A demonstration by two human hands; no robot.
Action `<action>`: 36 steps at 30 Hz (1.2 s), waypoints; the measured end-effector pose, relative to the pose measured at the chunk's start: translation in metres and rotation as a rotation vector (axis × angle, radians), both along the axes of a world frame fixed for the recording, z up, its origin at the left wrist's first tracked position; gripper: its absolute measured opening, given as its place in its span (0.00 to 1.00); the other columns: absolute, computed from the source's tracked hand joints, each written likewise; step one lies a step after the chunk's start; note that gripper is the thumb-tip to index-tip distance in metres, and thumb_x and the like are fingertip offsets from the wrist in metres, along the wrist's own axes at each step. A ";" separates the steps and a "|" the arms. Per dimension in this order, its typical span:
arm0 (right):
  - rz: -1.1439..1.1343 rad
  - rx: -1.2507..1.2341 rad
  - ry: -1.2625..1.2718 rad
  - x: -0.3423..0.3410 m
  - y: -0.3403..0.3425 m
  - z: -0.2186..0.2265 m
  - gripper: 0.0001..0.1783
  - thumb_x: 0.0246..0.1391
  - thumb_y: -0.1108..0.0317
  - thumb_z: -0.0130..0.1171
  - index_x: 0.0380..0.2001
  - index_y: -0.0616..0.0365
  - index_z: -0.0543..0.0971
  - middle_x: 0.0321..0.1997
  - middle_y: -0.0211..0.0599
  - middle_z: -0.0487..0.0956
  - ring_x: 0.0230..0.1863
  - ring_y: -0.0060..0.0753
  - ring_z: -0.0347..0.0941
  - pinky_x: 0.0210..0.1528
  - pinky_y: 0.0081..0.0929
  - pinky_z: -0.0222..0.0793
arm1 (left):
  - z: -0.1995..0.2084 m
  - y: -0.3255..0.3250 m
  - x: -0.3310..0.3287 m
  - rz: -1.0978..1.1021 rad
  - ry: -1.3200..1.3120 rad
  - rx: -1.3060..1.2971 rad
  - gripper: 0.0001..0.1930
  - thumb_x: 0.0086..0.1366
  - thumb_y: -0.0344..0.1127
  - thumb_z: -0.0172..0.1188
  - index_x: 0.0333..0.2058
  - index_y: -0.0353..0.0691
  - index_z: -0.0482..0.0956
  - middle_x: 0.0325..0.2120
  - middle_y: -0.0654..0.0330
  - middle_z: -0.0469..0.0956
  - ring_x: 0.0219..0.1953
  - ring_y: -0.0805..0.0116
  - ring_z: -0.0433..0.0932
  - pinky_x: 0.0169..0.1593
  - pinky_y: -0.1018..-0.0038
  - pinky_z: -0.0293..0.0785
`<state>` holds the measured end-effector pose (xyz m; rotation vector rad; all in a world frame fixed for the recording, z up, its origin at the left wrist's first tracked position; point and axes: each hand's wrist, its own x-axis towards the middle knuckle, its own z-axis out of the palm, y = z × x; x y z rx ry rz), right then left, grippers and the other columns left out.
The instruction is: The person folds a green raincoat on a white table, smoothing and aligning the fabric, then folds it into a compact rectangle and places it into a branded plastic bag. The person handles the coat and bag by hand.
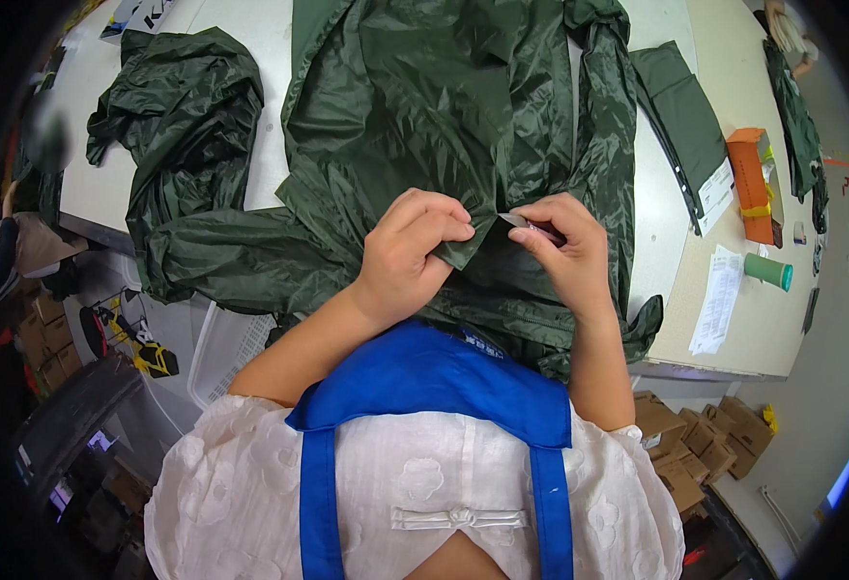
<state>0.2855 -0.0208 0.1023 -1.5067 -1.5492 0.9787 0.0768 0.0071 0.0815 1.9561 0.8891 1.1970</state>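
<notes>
A dark green, shiny garment (405,87) lies spread over the table and hangs down against my blue apron. My left hand (410,246) is closed on a corner of its fabric, which is drawn up to a point. In my right hand (569,246) are small dark-handled snips (514,219), their short metal blade pointing left at the raised fabric. The blade tip is right beside the fold; whether it touches the cloth I cannot tell. Most of the handle is hidden by my fingers. A long green sleeve (241,253) stretches left from the garment.
A bunched green garment (192,106) lies at the left. On the table's right are a folded green piece (685,111), an orange box (755,184), a green roll (768,272) and printed sheets (716,300). Cartons (705,435) stand on the floor; a white basket (226,348) sits below the left edge.
</notes>
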 end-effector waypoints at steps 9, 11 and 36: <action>-0.330 0.050 -0.347 0.133 0.133 -0.105 0.19 0.58 0.54 0.52 0.43 0.56 0.79 0.47 0.49 0.76 0.56 0.45 0.66 0.59 0.33 0.58 | -0.039 -0.017 -0.001 -0.675 0.840 -0.390 0.16 0.50 0.36 0.59 0.40 0.39 0.79 0.38 0.50 0.78 0.40 0.48 0.77 0.46 0.61 0.73; -0.176 -0.036 -0.637 0.182 0.145 -0.153 0.27 0.62 0.48 0.38 0.46 0.56 0.77 0.55 0.50 0.73 0.61 0.54 0.60 0.67 0.41 0.48 | -0.040 -0.025 0.011 -0.904 0.938 -0.474 0.22 0.51 0.44 0.59 0.45 0.41 0.78 0.39 0.48 0.79 0.42 0.48 0.77 0.47 0.60 0.73; -0.343 -0.319 -0.804 0.154 0.151 -0.183 0.18 0.53 0.64 0.50 0.45 0.60 0.78 0.50 0.59 0.74 0.59 0.55 0.65 0.57 0.43 0.64 | -0.110 -0.002 0.009 -0.670 0.508 -0.787 0.22 0.62 0.40 0.57 0.54 0.40 0.70 0.41 0.57 0.79 0.44 0.66 0.76 0.49 0.72 0.69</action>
